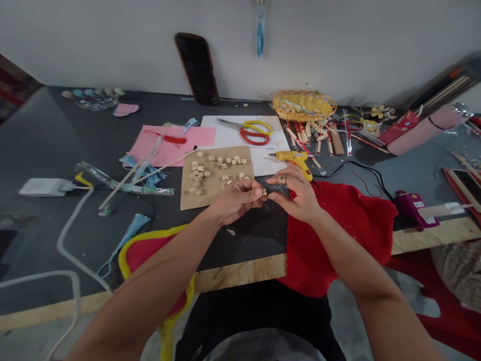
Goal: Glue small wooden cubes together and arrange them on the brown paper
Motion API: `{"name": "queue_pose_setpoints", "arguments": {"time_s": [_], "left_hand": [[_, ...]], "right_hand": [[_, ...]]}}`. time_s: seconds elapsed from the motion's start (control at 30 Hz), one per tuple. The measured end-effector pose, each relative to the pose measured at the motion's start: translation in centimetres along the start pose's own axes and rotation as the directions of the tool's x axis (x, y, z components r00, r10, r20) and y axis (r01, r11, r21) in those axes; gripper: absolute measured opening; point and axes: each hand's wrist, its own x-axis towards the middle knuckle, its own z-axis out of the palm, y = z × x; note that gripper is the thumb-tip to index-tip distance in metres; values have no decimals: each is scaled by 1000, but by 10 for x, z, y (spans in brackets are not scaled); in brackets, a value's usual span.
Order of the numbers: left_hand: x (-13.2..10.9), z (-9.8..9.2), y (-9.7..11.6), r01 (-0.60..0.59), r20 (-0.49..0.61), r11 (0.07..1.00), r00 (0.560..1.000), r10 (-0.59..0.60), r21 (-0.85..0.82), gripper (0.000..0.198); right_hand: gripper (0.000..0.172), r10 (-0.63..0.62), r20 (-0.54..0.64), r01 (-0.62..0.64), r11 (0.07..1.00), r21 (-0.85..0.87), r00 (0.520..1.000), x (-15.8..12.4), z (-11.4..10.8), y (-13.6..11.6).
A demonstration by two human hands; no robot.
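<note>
My left hand point(236, 199) and my right hand point(295, 193) meet above the dark table, fingertips pinched together on a small cream bead piece point(264, 192). Just behind them lies a brown cardboard sheet point(210, 193) scattered with several similar cream beads point(199, 173). A yellow glue gun point(295, 158) lies right behind my right hand, on the edge of a white sheet point(233, 138). A red cloth point(349, 225) spreads under and right of my right wrist.
Yellow and red scissors point(255, 131) rest on the white sheet. A yellow basket point(303, 104), sticks and craft bits crowd the back right. Pink paper point(169, 143), blue tassels point(145, 170), a white cable point(71, 235) and adapter point(43, 186) lie left. A dark phone point(197, 67) leans on the wall.
</note>
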Motion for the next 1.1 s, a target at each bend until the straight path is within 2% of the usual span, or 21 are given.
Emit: {"name": "queue_pose_setpoints", "arguments": {"time_s": [0.13, 0.43, 0.87, 1.1], "left_hand": [[-1, 1, 0, 21, 2, 1000, 1000, -21, 11, 28], [-1, 2, 0, -3, 8, 999, 1000, 3, -52, 26], [-1, -1, 0, -7, -26, 993, 1000, 10, 120, 25], [-2, 0, 1, 2, -22, 997, 1000, 0, 79, 24]], "right_hand": [[21, 1, 99, -3, 1000, 25, 995, -2, 2, 0], [12, -11, 64, 6, 998, 69, 998, 0, 2, -2], [8, -1, 90, 2, 1000, -12, 996, 0, 3, 0], [13, -5, 108, 4, 1000, 13, 994, 0, 0, -2]]}}
